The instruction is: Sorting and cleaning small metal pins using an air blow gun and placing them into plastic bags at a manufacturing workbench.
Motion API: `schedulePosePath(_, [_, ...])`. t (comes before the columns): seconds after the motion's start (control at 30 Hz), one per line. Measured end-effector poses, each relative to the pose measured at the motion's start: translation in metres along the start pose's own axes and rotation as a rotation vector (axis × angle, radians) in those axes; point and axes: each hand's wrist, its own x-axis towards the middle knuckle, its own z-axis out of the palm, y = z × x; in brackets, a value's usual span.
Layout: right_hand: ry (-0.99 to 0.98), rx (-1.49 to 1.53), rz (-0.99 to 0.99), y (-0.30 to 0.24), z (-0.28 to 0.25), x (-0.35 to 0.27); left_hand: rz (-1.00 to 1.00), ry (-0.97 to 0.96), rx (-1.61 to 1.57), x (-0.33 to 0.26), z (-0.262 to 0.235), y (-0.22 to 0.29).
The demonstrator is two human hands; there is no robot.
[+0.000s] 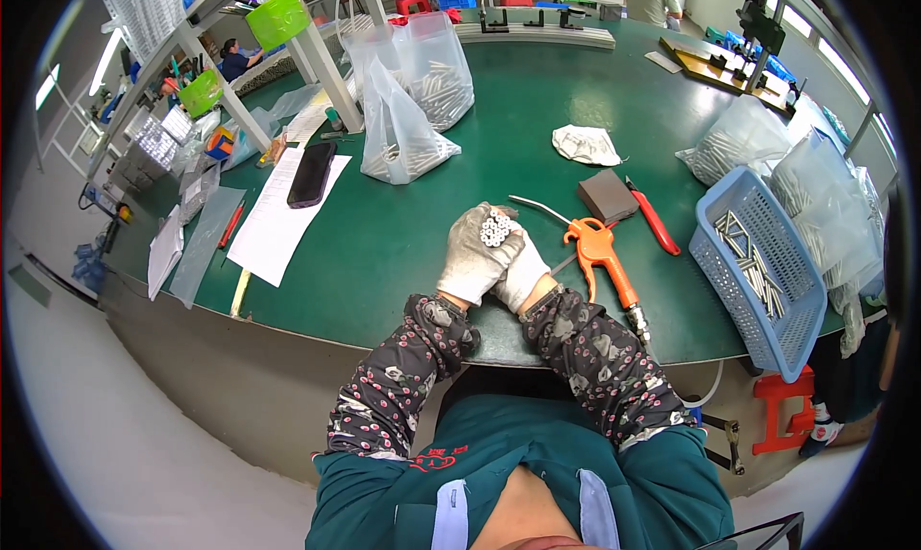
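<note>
Both my hands wear whitish work gloves and meet over the green table near its front edge. Between them is a bundle of metal tubes (495, 229), its ring-shaped ends facing up. My left hand (468, 253) wraps the bundle from the left, its glove fingertips stained grey. My right hand (524, 262) closes round it from the right and below. The lower part of the bundle is hidden by the gloves. Just right of my hands lies an orange air blow gun (597, 253) with a thin metal nozzle. Beyond it sit a brown block (607, 197) and red-handled pliers (654, 220).
A blue basket (712, 262) with loose metal tubes (753, 262) stands at the right edge, beside bags of tubes (806, 186). More bags (408, 118) stand at the back left. A phone (312, 174) lies on papers (278, 224). A white cloth (585, 145) lies farther back.
</note>
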Motion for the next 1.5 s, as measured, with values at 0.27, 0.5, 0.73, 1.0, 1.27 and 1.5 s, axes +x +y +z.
schedulePosePath(0.27, [0.629,-0.588,-0.141,0.082,0.073,-0.039,0.173,0.137,0.040,-0.067,-0.034,0.054])
schedulePosePath(0.5, [0.959,-0.262,0.147,0.128,0.091,-0.116,-0.114,-0.016,0.095,-0.172,-0.029,0.059])
schedulePosePath(0.73, [1.014,-0.008,0.120,0.109,0.026,-0.184,-0.474,-0.060,-0.061,-0.211,0.016,-0.002])
schedulePosePath(1.0, [1.203,-0.011,0.173,0.096,0.009,-0.218,-0.567,-0.119,-0.037,-0.211,0.032,-0.016])
schedulePosePath(1.27, [1.554,-0.167,0.245,0.092,0.012,-0.216,-0.420,-0.158,-0.031,-0.204,0.029,-0.018])
schedulePosePath(1.5, [1.451,-0.383,0.266,0.100,0.010,-0.210,-0.342,-0.117,0.023,-0.206,0.027,-0.016])
